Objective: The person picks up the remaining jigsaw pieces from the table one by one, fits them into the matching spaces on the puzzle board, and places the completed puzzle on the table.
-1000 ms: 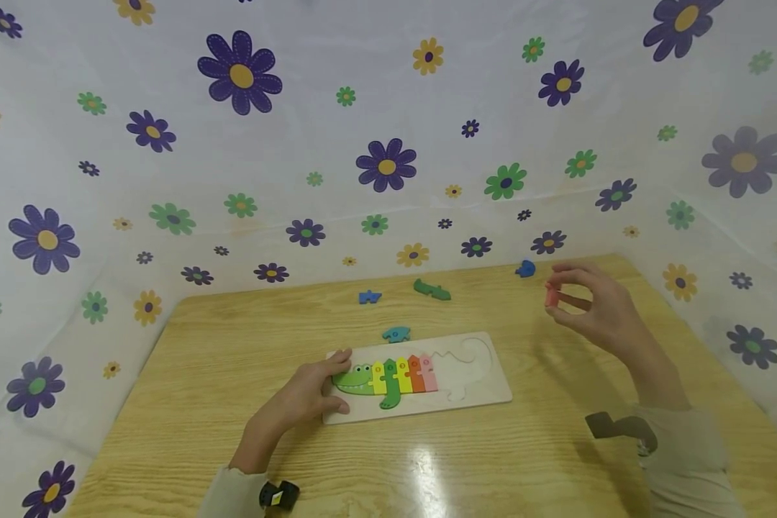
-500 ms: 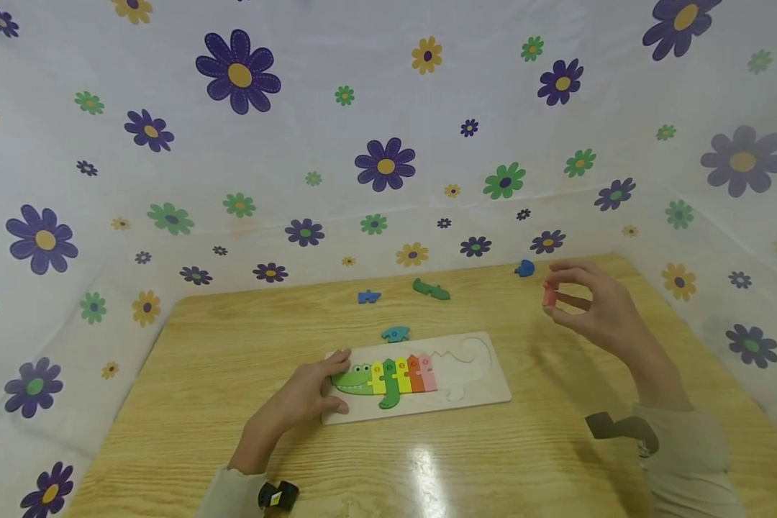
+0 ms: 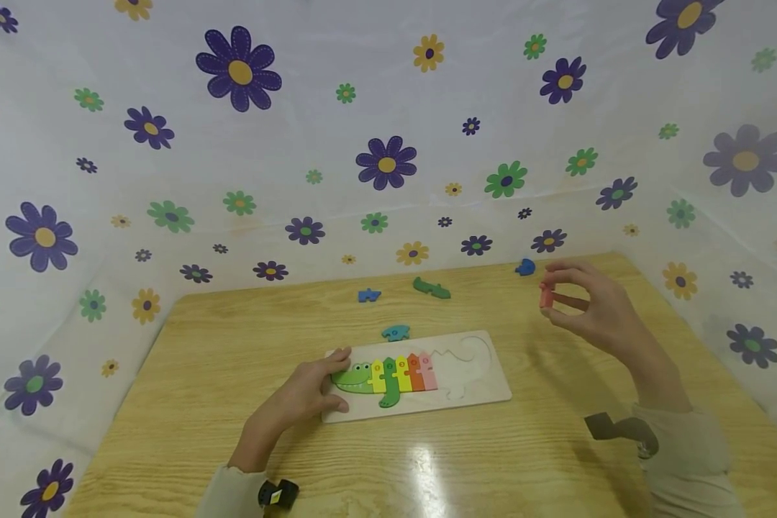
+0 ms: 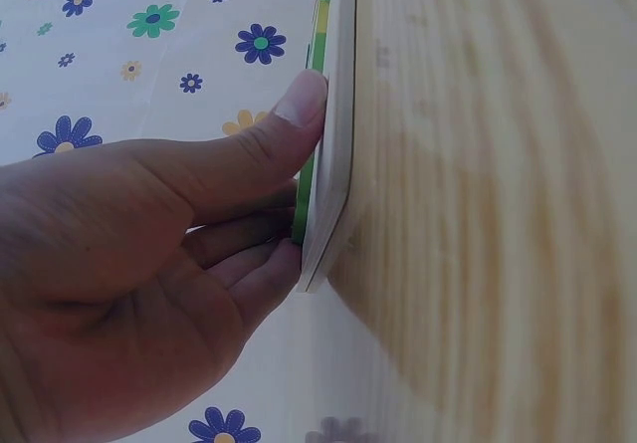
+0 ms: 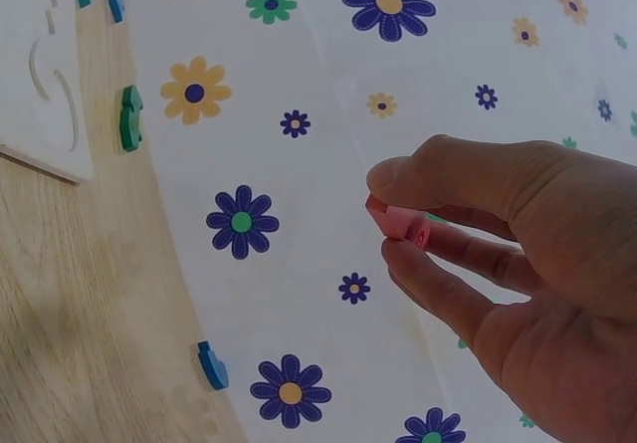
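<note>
A wooden crocodile puzzle board point(image 3: 473, 399) lies on the table, with the green head and several coloured numbered pieces set in its left part. Bare recesses show toward the tail. My left hand point(image 3: 304, 392) holds the board's left end, thumb near the front corner and fingers at the back corner; the left wrist view shows the thumb point(image 4: 254, 154) on its upper face. Raised above the table's right side, my right hand point(image 3: 602, 309) pinches a small pinkish-red puzzle piece point(image 3: 547, 296) between thumb and fingertips. The right wrist view shows this piece point(image 5: 398, 222) side-on, with a number mark.
Behind the board lie a teal piece point(image 3: 396, 332), a blue piece point(image 3: 369, 296) and a long green piece point(image 3: 432, 288). Another blue piece point(image 3: 525, 267) sits near the back edge, beyond my right hand. A flower-printed white sheet point(image 3: 337, 129) surrounds the table point(image 3: 233, 345).
My right hand has shifted very slightly left with the pinkish-red piece, which shows a little more of its face. The left hand and board have stayed put.
</note>
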